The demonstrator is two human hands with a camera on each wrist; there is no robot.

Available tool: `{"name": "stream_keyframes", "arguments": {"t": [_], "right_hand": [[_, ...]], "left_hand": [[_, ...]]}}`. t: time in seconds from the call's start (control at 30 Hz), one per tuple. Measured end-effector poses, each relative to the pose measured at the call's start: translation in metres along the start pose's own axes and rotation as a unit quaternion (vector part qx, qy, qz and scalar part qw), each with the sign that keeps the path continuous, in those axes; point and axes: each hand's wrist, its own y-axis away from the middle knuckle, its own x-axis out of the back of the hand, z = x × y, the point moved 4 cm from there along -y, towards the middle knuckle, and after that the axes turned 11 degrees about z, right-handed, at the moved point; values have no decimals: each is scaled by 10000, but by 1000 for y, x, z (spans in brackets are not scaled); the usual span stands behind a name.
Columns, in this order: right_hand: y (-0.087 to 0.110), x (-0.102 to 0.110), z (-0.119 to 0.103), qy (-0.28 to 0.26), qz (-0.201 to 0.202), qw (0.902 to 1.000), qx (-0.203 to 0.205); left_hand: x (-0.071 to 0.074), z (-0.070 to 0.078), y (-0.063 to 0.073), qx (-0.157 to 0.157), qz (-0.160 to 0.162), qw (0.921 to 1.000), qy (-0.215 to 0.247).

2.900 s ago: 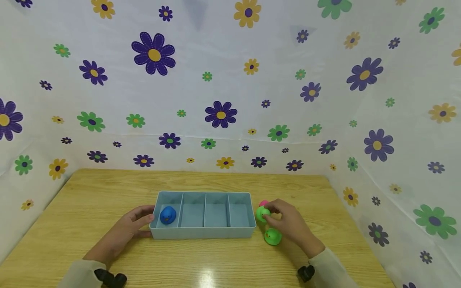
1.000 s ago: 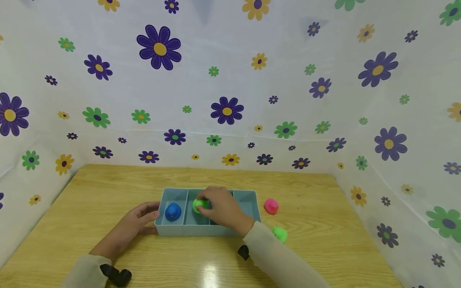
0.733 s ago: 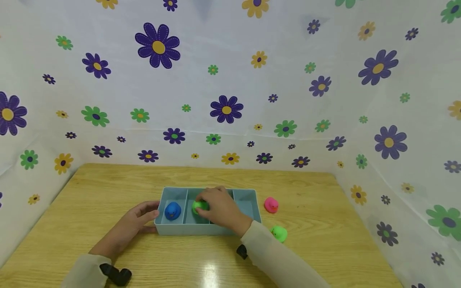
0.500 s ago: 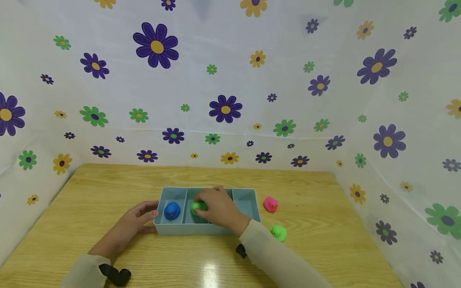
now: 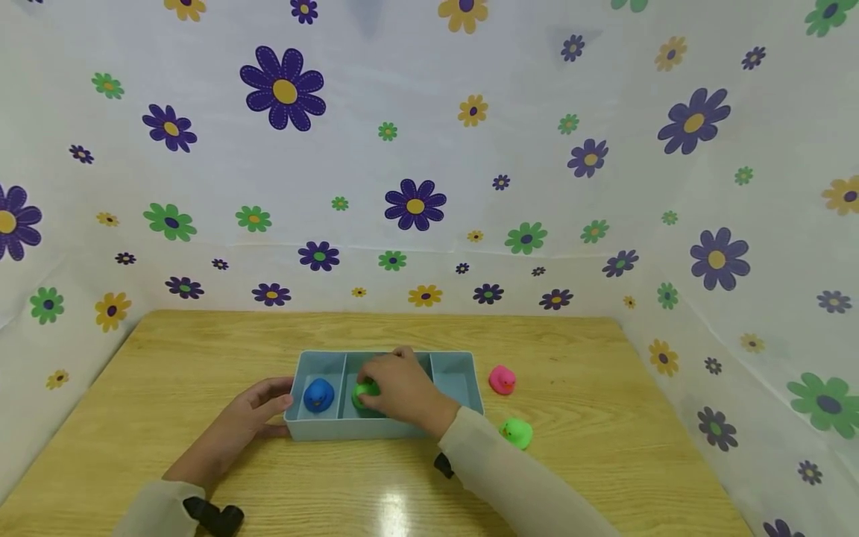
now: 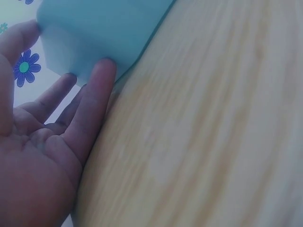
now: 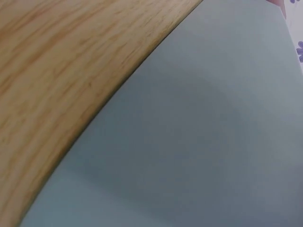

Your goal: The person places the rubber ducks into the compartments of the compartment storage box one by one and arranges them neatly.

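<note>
A pale blue box (image 5: pixel 376 429) with a row of compartments stands on the table. My right hand (image 5: pixel 406 389) reaches over its front wall and pinches a green rubber duck (image 5: pixel 363 395) down in the second compartment from the left. The hand partly covers that duck and the third compartment. In the leftmost compartment sits a blue rubber duck (image 5: pixel 318 395). With fairly straight fingers, my left hand (image 5: pixel 251 410) touches the box's left end; the left wrist view shows its fingertips (image 6: pixel 103 71) against the end wall. The box wall (image 7: pixel 189 123) fills most of the right wrist view.
To the right of the box, a pink rubber duck (image 5: pixel 502 380) rests on the wooden table (image 5: pixel 577 388). Closer in lies another green rubber duck (image 5: pixel 517 432), beside the right sleeve (image 5: pixel 510 477). A flowered white cloth (image 5: pixel 429 156) hangs behind the table and along its sides.
My right hand has carried the green duck from beside the box leftward into the second compartment, then slightly lower. My left hand stays at the box's left end.
</note>
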Motion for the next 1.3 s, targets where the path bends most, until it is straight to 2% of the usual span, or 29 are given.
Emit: {"name": "stream_keyframes", "arguments": {"t": [0.33, 0.6, 0.7, 0.83, 1.03, 1.17, 1.3], "right_hand": [[-1, 0, 0, 172, -117, 9998, 41], [5, 2, -1, 338, -302, 9989, 129], [10, 6, 0, 175, -310, 9991, 249], [19, 19, 6, -257, -106, 9989, 386], [42, 48, 31, -630, 21, 9980, 101], [59, 62, 63, -805, 412, 9957, -184], [79, 70, 102, -952, 679, 9900, -787]], "left_hand": [[0, -1, -1, 9, 4, 10000, -7], [-1, -3, -1, -24, 9, 10000, 42], [-2, -3, -1, -7, 32, 10000, -11], [-2, -3, 0, -1, 71, 9999, -82], [-2, -2, 1, -11, 34, 10000, -29], [-2, -2, 1, 19, 27, 10000, -46], [0, -3, 1, 51, 42, 9999, -106]]}}
